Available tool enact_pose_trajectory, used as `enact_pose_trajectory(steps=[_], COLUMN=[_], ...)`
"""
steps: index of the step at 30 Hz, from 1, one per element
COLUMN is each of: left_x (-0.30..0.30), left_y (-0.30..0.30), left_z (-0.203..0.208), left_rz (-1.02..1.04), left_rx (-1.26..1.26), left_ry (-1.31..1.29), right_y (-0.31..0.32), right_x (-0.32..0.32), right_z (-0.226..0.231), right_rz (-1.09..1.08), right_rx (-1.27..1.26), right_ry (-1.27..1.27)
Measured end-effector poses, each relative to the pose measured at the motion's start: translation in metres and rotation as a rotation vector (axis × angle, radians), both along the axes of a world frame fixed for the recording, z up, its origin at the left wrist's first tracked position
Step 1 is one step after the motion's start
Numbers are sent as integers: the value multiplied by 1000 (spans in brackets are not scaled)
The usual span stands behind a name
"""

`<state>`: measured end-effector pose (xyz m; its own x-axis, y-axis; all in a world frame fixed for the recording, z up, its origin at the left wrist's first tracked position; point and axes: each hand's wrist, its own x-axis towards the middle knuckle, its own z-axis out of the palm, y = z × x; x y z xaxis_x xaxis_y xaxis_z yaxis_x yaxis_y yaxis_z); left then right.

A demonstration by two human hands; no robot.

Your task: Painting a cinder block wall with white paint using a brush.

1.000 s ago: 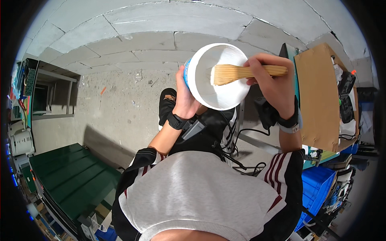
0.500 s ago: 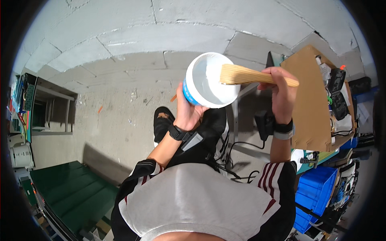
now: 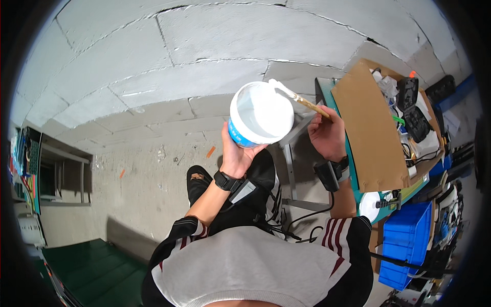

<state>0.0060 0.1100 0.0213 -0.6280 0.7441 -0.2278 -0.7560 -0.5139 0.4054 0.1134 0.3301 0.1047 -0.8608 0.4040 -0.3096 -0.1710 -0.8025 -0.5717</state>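
My left hand (image 3: 237,159) is wrapped round the lower side of a white paint tub (image 3: 243,132) with a blue label, its open top tilted toward me. White paint shows inside. In my right hand (image 3: 328,134) is the wooden handle of a paintbrush (image 3: 310,104), held between thumb and fingers. The brush is turned edge-on, and its bristles, coated white, lie at the tub's far right rim. Whether they touch the rim, I cannot tell. Ahead stands a block wall (image 3: 230,38), white above and greyer low down.
To the right, a cardboard box (image 3: 368,133) full of odds and ends sits on a green-topped table (image 3: 353,146), near a round white lid (image 3: 369,206). Below is a blue crate (image 3: 404,240). A dark green surface (image 3: 92,273) lies at lower left. A black cable (image 3: 307,216) hangs by my right arm.
The brush has turned from its broad face to its edge, and its bristles have moved from inside the tub to its far rim. My right hand has come lower and left. More wall shows.
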Motion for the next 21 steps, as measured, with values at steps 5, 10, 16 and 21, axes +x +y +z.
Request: enact_pose_trajectory(steps=[5,10,16,21], left_x=[1,0,-3,-7], left_y=[-5,-12,-28,-32], left_z=[1,-6,-6,-5], left_rz=[10,25,53,91], left_rx=[-33,-23,-54,-96], left_ry=[-33,-35,-33,-27], right_y=[7,45,73,91], right_x=[-8,-29,-69,-95], right_z=[-13,-60,-86,-100], right_rz=[-135,-378,-808,-958], right_rx=[2,50,142,53], right_ry=[124,228,123,131])
